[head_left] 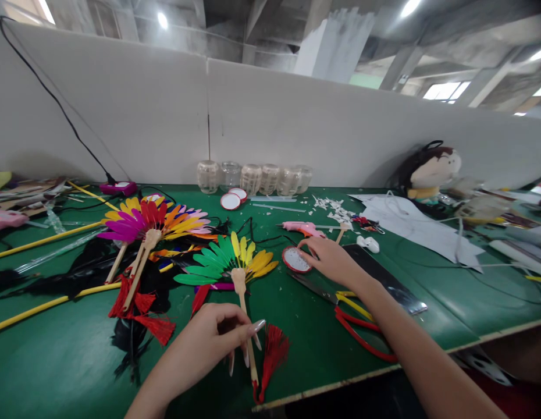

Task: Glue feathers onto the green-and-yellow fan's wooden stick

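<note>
left hand [229,334] grips feather fan [239,281] by its handle, long axis pointing away; right hand [330,256] meets red-rimmed lid [294,261] from its right, hold unclear

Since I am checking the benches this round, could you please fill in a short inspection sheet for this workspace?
Surface: green tabletop, with white scraps scattered toward the back.
Things in hand: green-and-yellow feather fan, red tassel at its handle's end; red-rimmed lid, pale inside.
Clutter: scissors, pink glue gun, other feather fans, black feathers.
Hands: left hand has its fingers about the fan's handle; right hand has its fingers at the lid, grip unclear.
Cables: black cable hangs down the white partition to a pink box.
Surroundings: jars in a row before the partition; doll at right.
</note>
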### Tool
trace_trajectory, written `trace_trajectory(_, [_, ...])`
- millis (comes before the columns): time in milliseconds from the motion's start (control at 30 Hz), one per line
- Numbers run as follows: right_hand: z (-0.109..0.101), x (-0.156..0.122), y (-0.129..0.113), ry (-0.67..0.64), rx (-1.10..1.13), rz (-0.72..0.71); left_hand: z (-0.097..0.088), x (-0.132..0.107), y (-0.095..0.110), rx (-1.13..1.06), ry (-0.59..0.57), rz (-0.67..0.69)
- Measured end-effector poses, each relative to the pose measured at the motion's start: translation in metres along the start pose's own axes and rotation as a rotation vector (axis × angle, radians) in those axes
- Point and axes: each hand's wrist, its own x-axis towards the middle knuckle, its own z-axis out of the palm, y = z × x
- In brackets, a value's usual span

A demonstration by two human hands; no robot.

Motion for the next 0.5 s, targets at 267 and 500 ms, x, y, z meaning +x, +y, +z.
trace_trajectory(267, [0.004, -0.002, 0.009, -0.019, 0.189, 0.07, 0.0, 0.0, -0.001, 0.005, -0.002, -0.011])
trace_trajectory(500, [0.01, 0.006, -0.004, -0.031, -0.325, -0.081, 0.001, 0.001, 0.0, 0.029, 0.008, -0.009])
